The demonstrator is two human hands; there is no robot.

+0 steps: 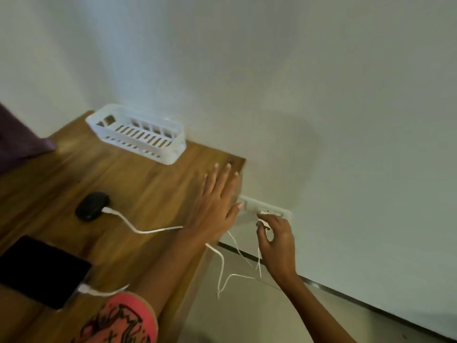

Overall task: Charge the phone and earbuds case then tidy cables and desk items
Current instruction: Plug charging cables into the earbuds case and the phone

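A black phone (42,269) lies at the desk's near left with a white cable (99,290) plugged into it. A black earbuds case (92,205) sits further back, and its white cable (138,227) runs right under my left hand (215,206). That hand lies flat with straight fingers on the desk's right edge. My right hand (275,237) is beside the desk at the white wall socket plate (269,210), its fingertips pinching a small plug at the socket. Thin white cables (228,276) hang below both hands.
A white slotted basket (173,154) stands at the back of the wooden desk (148,184) against the wall. A purple cloth (17,139) lies at the far left. Pale floor and a dark skirting strip (346,297) lie to the right of the desk.
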